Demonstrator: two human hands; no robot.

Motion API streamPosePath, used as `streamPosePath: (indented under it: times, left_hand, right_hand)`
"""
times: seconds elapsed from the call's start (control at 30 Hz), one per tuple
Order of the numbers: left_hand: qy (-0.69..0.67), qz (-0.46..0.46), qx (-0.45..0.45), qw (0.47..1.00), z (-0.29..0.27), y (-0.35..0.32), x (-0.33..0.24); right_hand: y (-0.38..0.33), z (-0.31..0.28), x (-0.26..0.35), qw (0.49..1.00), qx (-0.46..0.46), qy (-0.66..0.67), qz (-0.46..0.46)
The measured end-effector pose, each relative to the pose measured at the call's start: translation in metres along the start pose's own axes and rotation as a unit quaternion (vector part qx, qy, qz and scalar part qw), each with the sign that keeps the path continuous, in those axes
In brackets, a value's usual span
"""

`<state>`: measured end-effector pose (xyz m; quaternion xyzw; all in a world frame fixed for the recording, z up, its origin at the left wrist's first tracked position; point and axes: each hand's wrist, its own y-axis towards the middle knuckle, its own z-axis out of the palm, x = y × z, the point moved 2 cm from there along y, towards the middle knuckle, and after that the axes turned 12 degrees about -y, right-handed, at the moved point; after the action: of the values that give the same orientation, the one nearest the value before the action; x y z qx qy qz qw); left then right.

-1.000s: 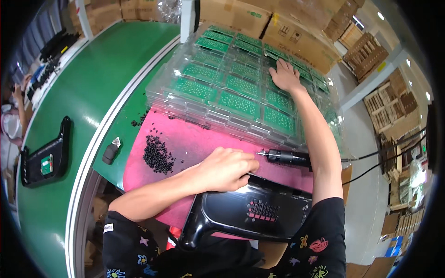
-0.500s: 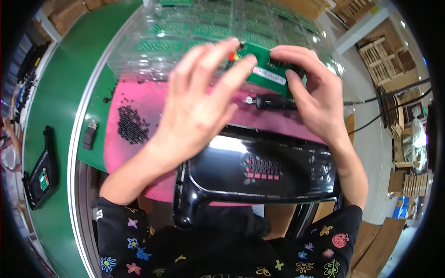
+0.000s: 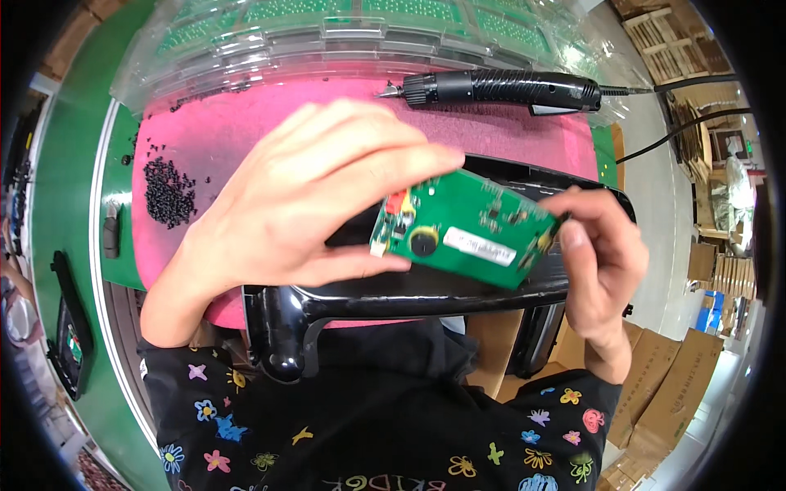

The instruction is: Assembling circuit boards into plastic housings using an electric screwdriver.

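A green circuit board with a white label and a round black component is held tilted over a glossy black plastic housing. The thumb and fingers of my left hand close around the board's left end, by its red and yellow parts. My right hand pinches the opposite end between thumb and index finger. The housing lies across the front of the pink mat, partly hidden under my hands and the board.
Behind lies a black electric screwdriver with its cable running right. Clear trays of green boards stand beyond it. A pile of small black screws is at left on the mat. Farther left, a black housing rests on the green surface.
The board has come from above the trays toward me, over the housing. My left hand has closed on its left end. The view has shifted, showing the screwdriver uncovered.
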<state>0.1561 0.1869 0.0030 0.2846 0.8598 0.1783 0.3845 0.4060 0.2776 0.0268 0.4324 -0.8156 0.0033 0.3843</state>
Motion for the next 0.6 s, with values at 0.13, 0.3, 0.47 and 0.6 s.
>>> streamPosePath:
  times: [0.13,0.3,0.47,0.6]
  left_hand:
    - [-0.118,-0.028,0.075,0.990,0.014,-0.006,0.001]
    - [-0.123,-0.053,0.142,0.981,0.022,-0.008,0.001]
    - [-0.132,-0.127,0.111,0.977,0.026,-0.001,0.006]
    - [-0.022,-0.140,0.054,0.988,0.030,-0.003,0.010]
  right_hand:
    - [-0.039,0.000,-0.004,0.986,0.116,0.081,0.085]
    - [-0.072,0.017,-0.021,0.988,0.135,0.067,0.030]
    - [-0.051,0.016,-0.037,0.997,0.039,-0.031,-0.052]
    - [-0.022,0.014,-0.055,0.998,0.054,-0.033,-0.003]
